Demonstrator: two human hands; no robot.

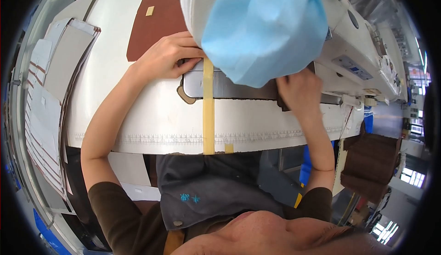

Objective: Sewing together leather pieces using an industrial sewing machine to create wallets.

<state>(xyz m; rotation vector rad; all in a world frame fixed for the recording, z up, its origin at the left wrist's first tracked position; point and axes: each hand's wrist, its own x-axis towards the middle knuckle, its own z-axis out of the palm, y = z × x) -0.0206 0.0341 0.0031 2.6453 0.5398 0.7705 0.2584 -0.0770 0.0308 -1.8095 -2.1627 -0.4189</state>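
Observation:
My left hand (172, 55) lies with bent fingers at the far left corner of a grey metal plate (195, 85) set in the white tabletop. Its thumb and fingers come together; whatever is between them is hidden by a light blue cloth cover (266, 30). Beyond the right end of the plate, my right hand (301, 89) is curled and slightly blurred, against a dark brown piece (284, 104) whose edge shows beside the fingers. The cover hides the middle of the plate and the right fingertips. A yellow tape strip (208, 122) runs across the plate to the front edge.
A reddish-brown flat panel (158, 21) lies at the far left of the white table (138, 122). Layered pale sheets with brown edges (50, 94) stand along the left side. The white sewing machine body (358, 48) is at right. A dark brown sheet (370, 163) hangs at lower right.

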